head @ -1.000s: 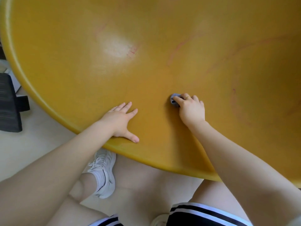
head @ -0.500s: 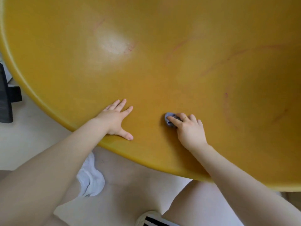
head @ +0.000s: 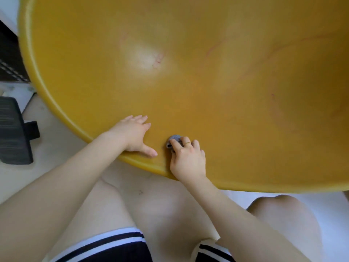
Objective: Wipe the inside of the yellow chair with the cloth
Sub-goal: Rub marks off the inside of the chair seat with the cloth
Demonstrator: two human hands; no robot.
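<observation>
The big yellow chair [head: 207, 87] fills most of the view, its bowl-shaped inside facing me, with faint reddish marks and a bright glare patch. My right hand [head: 187, 159] grips a small wadded grey cloth [head: 174, 139] under its fingertips and presses it against the inside, close to the near rim. Only a bit of the cloth shows past the fingers. My left hand [head: 134, 134] lies flat on the inner surface just left of the cloth, fingers spread, thumb along the rim.
A black office chair part [head: 13, 129] stands on the pale floor at the left. Dark furniture [head: 9, 53] sits at the far left edge. My bare knees and striped shorts [head: 113, 244] are below the chair's near rim.
My right hand has dragged the cloth toward me, down the inner surface to just inside the near rim. My left hand has stayed planted by the rim. My head has shifted.
</observation>
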